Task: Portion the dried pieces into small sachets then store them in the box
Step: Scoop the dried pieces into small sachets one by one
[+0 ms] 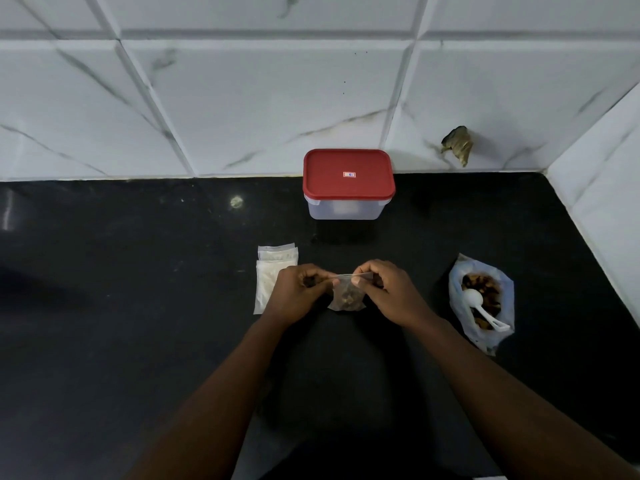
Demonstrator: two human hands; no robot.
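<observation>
The left hand [297, 293] and right hand [392, 292] each pinch a top corner of a filled sachet [346, 296] near the middle of the worktop [138, 306]. To seal it well, they should probably press out the air, then run the fingers along the whole strip. The box [348, 183] stands lidded at the back edge.

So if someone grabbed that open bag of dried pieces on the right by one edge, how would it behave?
Probably floppy: the thin plastic bag lies crumpled and slumped on the counter. Its mouth is open, so the dried pieces would likely spill. The white spoon resting inside could slide out too.
</observation>
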